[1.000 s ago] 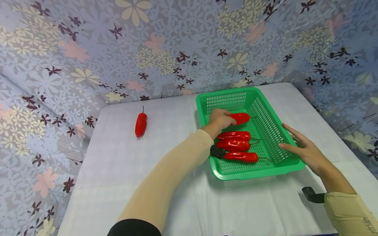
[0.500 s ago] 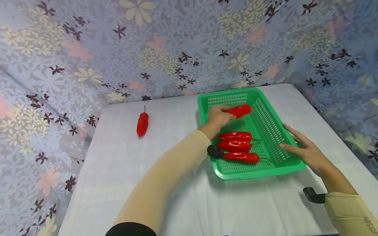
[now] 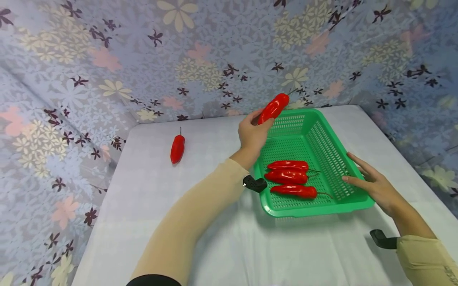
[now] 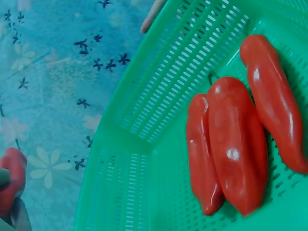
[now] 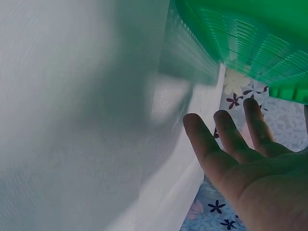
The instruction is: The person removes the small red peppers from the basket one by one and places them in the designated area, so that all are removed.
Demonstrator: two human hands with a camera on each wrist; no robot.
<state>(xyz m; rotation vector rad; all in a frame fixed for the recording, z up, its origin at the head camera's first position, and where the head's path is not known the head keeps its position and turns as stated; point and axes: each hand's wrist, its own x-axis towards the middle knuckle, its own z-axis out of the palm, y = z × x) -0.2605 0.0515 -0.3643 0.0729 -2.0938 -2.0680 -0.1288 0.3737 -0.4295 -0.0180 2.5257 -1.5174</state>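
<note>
My left hand (image 3: pixel 252 133) grips a red chili pepper (image 3: pixel 273 108) by its lower end, raised over the far left corner of the green basket (image 3: pixel 322 210). The stem of this pepper points up and to the right. Three glossy red peppers (image 3: pixel 286 176) lie side by side on the basket floor. My right hand (image 3: pixel 377 190) holds the basket's right rim, thumb inside and fingers outside. In the right wrist view, several fingers (image 5: pixel 202 134) extend below the basket wall. Another red pepper (image 3: pixel 177 149) lies on the table at the left, stem away from me.
A white cloth covers the table (image 3: pixel 143 214). Flowered fabric (image 3: pixel 214 47) hangs behind the table and along both sides. A black wrist mount (image 3: pixel 255 183) on my left sleeve overlaps the basket's left edge, and another mount (image 3: pixel 383 239) sits at my right cuff.
My left hand has lifted the pepper from inside the basket, up and to the left, tilting it upright. My right hand stays on the rim. The view has shifted slightly.
</note>
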